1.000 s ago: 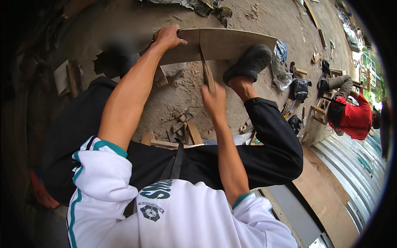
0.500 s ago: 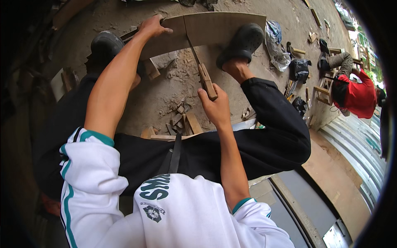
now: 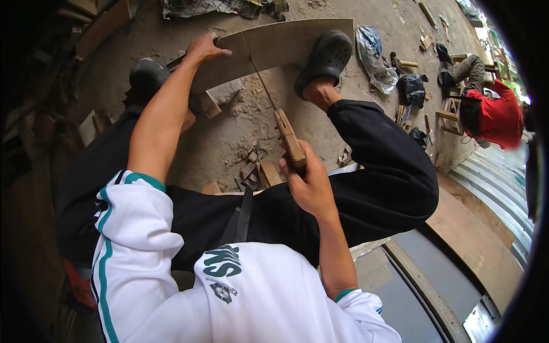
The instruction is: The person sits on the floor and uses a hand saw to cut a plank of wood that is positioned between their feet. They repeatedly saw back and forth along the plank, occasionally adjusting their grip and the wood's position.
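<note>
A handsaw (image 3: 290, 139) with a wooden handle is in my right hand (image 3: 311, 184), its fingers wrapped round the grip. Its thin blade runs away from me to a flat wooden board (image 3: 280, 41) and meets it at a narrow dark cut. My left hand (image 3: 207, 49) grips the board left of the cut, with the thumb along the top face and the fingertips hidden at the far edge. My right foot, in a black clog (image 3: 327, 56), presses on the board's right part. My other clog (image 3: 147, 74) is by its left end.
Wood offcuts (image 3: 260, 170) lie between my legs. Right of the board are a crumpled plastic bag (image 3: 374, 57), a hammer (image 3: 405, 63) and a black bag (image 3: 412, 90). Farther right, a person in red (image 3: 497, 117) bends beside a wooden stool (image 3: 450, 117). Corrugated metal sheeting (image 3: 494, 180) lies nearby.
My right hand has drawn the saw back toward me and slightly right, with the blade still at the cut. My left hand keeps its hold on the board. The view has shifted a little.
</note>
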A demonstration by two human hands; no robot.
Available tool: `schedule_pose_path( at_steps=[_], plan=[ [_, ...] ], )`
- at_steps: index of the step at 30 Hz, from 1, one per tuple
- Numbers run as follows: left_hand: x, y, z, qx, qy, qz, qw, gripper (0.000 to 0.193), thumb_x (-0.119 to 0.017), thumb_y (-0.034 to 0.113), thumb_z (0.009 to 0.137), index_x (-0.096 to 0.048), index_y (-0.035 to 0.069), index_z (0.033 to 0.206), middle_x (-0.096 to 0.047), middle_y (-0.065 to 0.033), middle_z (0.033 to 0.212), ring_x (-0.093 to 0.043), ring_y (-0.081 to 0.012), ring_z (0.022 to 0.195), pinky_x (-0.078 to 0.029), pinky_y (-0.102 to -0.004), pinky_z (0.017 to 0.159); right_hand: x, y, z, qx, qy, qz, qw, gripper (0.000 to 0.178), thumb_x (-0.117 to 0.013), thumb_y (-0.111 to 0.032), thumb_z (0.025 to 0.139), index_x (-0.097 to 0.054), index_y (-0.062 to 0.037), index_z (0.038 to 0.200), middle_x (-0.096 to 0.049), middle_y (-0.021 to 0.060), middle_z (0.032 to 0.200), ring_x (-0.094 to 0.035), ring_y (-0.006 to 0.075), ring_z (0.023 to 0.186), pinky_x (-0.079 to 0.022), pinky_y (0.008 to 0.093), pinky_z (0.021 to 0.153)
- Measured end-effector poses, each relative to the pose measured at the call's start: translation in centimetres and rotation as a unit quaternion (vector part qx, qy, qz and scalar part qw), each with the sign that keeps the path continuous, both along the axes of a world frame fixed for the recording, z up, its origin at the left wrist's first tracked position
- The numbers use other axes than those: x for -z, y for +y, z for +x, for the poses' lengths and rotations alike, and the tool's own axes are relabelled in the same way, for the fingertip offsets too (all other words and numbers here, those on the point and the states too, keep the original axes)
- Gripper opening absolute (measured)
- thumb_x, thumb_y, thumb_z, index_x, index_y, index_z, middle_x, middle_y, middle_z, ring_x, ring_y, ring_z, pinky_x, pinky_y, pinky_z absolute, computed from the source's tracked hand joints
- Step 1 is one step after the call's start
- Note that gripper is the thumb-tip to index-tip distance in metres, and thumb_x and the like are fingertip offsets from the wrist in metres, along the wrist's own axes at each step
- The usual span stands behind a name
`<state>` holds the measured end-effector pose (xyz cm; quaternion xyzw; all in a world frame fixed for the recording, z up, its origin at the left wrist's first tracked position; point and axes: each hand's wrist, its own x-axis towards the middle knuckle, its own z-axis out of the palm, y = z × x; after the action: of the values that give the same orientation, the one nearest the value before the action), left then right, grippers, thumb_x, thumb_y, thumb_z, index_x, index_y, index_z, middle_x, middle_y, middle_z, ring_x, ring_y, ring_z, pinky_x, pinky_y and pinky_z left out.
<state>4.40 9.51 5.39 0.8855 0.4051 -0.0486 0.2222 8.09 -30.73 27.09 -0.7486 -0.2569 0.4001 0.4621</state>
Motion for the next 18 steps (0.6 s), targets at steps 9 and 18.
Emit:
schedule_pose_path(
  at_steps=[9,18],
  plan=[
    [-1.0,-0.6,-0.4,-0.023,0.034,0.004,0.999,0.083,-0.079,0.059,0.062,-0.06,0.007,0.124,-0.064,-0.019,0.12,-0.06,-0.0355,0.113,-0.048,-0.044,0.093,1.2,4.7,-0.2,0.013,-0.092,-0.099,0.991,0.04,-0.069,-0.034,0.087,-0.059,0.0021,0.073,-0.057,0.0173,0.057,-0.059,0.0286,0.051,-0.044,0.0393,0.052],
    [-2.0,-1.4,-0.1,-0.051,0.03,-0.044,0.997,0.088,-0.081,0.054,0.063,-0.054,0.004,0.13,-0.061,-0.0192,0.125,-0.058,-0.036,0.117,-0.046,-0.0467,0.097,4.2,8.1,0.2,0.0,-0.14,-0.078,0.987,0.028,-0.063,-0.025,0.086,-0.062,0.0027,0.081,-0.061,0.0257,0.071,-0.062,0.0437,0.072,-0.048,0.0437,0.064]
  ],
)
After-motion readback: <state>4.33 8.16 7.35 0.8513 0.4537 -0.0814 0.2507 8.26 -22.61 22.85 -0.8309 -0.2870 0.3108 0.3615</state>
